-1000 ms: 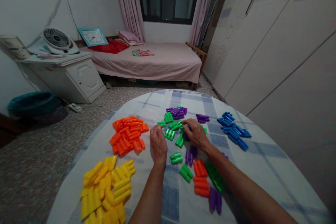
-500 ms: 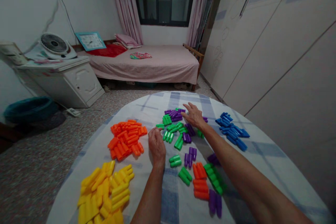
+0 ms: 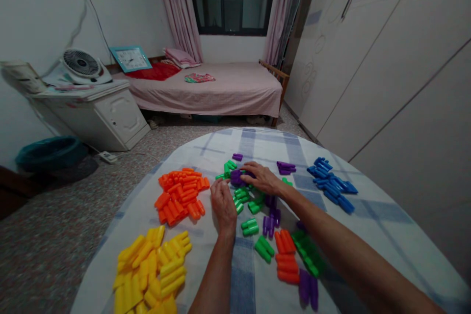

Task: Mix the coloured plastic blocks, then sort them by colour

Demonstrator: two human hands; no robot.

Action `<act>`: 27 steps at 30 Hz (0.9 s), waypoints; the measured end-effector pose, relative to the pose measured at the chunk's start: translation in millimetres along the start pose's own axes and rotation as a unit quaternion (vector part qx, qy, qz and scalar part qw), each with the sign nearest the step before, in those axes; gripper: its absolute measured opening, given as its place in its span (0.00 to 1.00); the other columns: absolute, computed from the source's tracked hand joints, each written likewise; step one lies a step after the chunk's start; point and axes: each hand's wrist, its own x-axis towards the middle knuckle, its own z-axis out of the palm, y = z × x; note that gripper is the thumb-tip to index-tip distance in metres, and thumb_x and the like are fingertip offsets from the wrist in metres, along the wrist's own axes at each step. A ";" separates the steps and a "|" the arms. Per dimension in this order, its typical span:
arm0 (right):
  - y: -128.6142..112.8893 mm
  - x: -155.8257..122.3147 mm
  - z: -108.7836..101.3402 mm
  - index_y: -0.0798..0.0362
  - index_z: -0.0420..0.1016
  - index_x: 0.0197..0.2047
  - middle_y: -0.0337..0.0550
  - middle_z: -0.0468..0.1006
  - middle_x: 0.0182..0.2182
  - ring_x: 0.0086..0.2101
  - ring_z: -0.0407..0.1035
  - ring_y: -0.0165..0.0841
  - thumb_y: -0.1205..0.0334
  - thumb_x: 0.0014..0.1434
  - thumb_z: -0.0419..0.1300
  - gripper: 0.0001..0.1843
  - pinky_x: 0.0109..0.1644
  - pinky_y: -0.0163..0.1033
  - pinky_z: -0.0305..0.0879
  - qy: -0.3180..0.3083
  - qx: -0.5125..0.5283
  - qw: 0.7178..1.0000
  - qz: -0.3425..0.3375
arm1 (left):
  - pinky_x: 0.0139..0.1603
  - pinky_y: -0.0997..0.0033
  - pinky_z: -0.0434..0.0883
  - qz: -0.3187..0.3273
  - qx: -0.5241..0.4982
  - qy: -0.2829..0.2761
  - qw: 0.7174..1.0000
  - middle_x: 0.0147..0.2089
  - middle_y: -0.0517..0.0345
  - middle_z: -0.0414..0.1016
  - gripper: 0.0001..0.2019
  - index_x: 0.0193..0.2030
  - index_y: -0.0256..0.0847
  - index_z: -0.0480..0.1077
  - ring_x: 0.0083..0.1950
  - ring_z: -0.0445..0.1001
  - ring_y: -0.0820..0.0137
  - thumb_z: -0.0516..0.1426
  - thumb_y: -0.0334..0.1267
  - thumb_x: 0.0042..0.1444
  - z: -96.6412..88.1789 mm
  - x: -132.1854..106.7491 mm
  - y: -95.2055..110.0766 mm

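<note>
My right hand (image 3: 260, 178) is open, its fingers stretched over a bunch of purple plastic blocks (image 3: 236, 177) and touching them. These blocks look like short tubes joined side by side. To the left, my left hand (image 3: 223, 205) rests on its side with curled fingers held together; whether anything is inside is hidden. Just beyond its fingertips lie green blocks (image 3: 230, 164), and more green blocks (image 3: 242, 194) sit between the two hands. Closer to me are a green block (image 3: 264, 248), orange blocks (image 3: 287, 268), a long green row (image 3: 308, 253) and a purple block (image 3: 308, 288).
An orange pile (image 3: 180, 194) and a yellow pile (image 3: 150, 272) lie on the left of the round table's checked cloth (image 3: 241, 279). Blue blocks (image 3: 331, 184) are at the right. Purple pieces (image 3: 286, 168) lie farther back. Behind stand a bed (image 3: 221, 93) and a wardrobe (image 3: 386, 59).
My right hand has moved left and toward me, bringing purple blocks against the green ones near my left hand. A few purple pieces stay behind at the back. The view has shifted slightly.
</note>
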 end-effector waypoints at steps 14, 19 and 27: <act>55.8 -50.8 0.5 0.55 0.67 0.56 0.48 0.71 0.53 0.53 0.64 0.36 0.58 0.63 0.50 0.20 0.57 0.40 0.57 0.076 -0.068 0.985 0.142 | 0.58 0.61 0.63 0.015 0.015 -0.013 1.000 0.48 0.50 0.69 0.19 0.41 0.40 0.71 0.53 0.67 0.64 0.42 0.45 0.63 -2.6 -1.4 0.3; 46.0 -49.7 -4.8 0.53 0.71 0.50 0.50 0.73 0.44 0.43 0.67 0.38 0.51 0.59 0.54 0.20 0.46 0.40 0.60 0.063 -0.089 0.978 0.176 | 0.58 0.62 0.62 0.009 0.007 -0.019 1.000 0.48 0.50 0.69 0.20 0.42 0.39 0.71 0.53 0.67 0.64 0.41 0.45 0.64 -2.5 -1.3 1.4; 45.2 -40.2 -12.9 0.55 0.70 0.39 0.45 0.73 0.36 0.36 0.67 0.34 0.54 0.56 0.54 0.13 0.41 0.38 0.61 0.108 0.029 0.975 0.190 | 0.60 0.61 0.61 -0.001 -0.005 -0.013 1.000 0.49 0.49 0.69 0.19 0.41 0.38 0.71 0.54 0.66 0.64 0.42 0.44 0.63 -0.7 0.3 0.4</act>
